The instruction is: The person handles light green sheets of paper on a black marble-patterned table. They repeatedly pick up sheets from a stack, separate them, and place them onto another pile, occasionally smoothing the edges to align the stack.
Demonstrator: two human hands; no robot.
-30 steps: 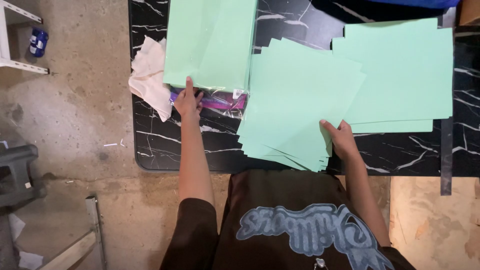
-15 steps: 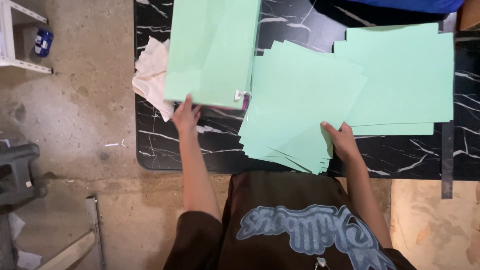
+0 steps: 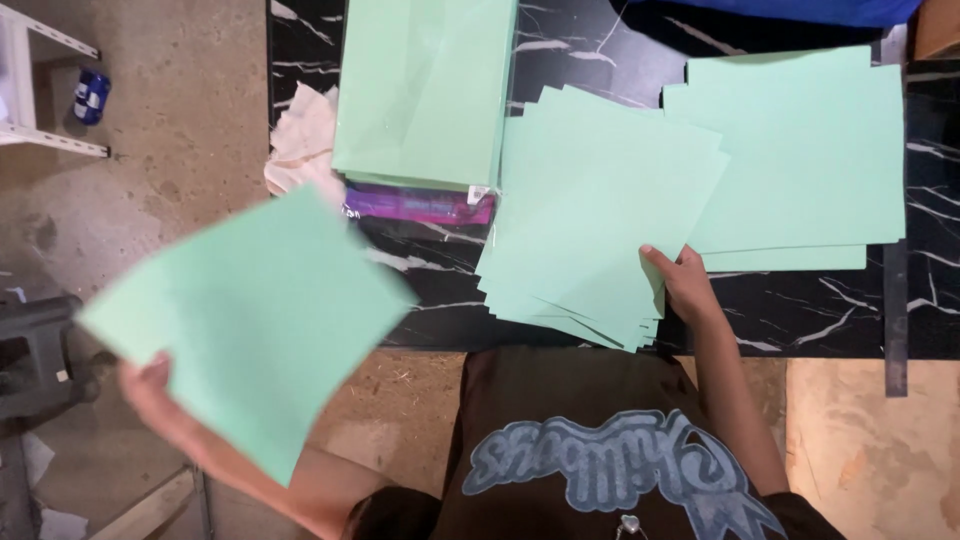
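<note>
My left hand [image 3: 150, 390] grips the lower corner of one mint-green paper sheet [image 3: 250, 320], lifted off the table and blurred, out over the floor to the left. My right hand [image 3: 685, 285] rests on the lower right corner of a fanned stack of green sheets [image 3: 590, 210] in the middle of the black marble table [image 3: 800, 310]. A tall pile of green paper in clear wrap [image 3: 425, 90] lies at the table's upper left, on top of a purple pack [image 3: 420, 205]. Another green stack [image 3: 800, 160] lies at the right.
A crumpled white cloth [image 3: 300, 145] sits at the table's left edge. On the concrete floor to the left are a white frame [image 3: 30, 90], a blue can [image 3: 90, 97] and a dark grey stool [image 3: 40, 350]. Blue material [image 3: 790, 10] lies at the table's far edge.
My left hand has left the wrapped pile's lower edge and swung down and left with one green sheet. The purple pack now shows. My right hand stays on the fanned stack.
</note>
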